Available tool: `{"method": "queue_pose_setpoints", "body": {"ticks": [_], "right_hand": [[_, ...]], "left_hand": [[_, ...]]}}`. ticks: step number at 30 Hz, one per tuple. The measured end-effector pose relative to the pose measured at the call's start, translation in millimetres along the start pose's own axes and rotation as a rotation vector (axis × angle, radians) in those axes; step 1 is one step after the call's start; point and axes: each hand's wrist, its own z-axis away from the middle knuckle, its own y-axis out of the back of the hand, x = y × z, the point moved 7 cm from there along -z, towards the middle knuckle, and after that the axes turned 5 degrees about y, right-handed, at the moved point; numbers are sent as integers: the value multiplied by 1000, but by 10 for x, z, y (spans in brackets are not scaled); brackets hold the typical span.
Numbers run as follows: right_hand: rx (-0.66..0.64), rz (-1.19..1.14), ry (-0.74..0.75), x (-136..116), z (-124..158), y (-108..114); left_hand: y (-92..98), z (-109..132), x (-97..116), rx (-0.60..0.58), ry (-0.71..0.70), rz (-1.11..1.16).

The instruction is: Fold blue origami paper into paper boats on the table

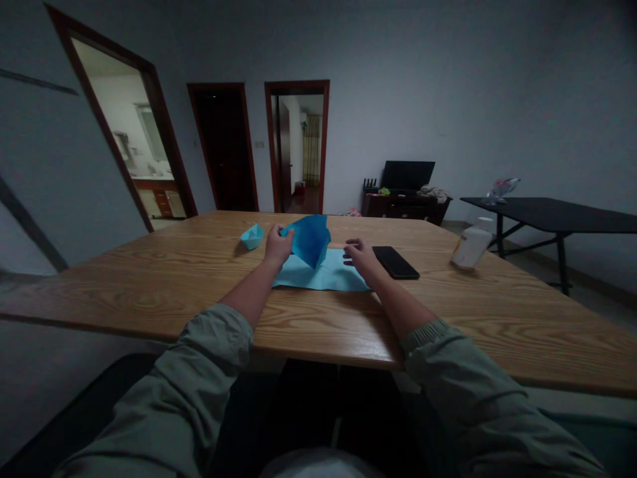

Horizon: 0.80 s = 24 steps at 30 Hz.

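Note:
My left hand [279,245] pinches the left edge of a darker blue sheet of paper [309,239], which is creased and stands up partly folded. Beneath it a light blue sheet of paper [323,275] lies flat on the wooden table. Over the right part of that light blue sheet is my right hand [359,255], its fingers apart and slightly curled, with nothing held in it. A gap separates it from the darker sheet. To the left of my left hand sits a small folded light blue paper boat [252,236].
A black phone [396,262] lies on the table [199,299], right of my right hand. Farther right stands a white bottle [472,245], looking tilted. Beyond the table are a black folding table [557,214] and a cabinet with a dark screen [408,175].

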Motion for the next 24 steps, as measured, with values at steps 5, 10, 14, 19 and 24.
{"method": "queue_pose_setpoints", "body": {"ticks": [5,10,14,19,24], "right_hand": [[-147,-12,-79,-5,122,-260],[-176,96,-66,5,192,-443],[-129,32,-67,7,168,-449],[-77,-103,-75,-37,154,-357],[-145,-134,-33,-55,165,-334]], "left_hand": [[-2,-5,-18,10,27,-17],[-27,73,109,-12,-38,-27],[-62,145,202,-50,-80,-29],[-88,164,226,-90,-93,24],[-65,169,246,-78,-94,33]]}}
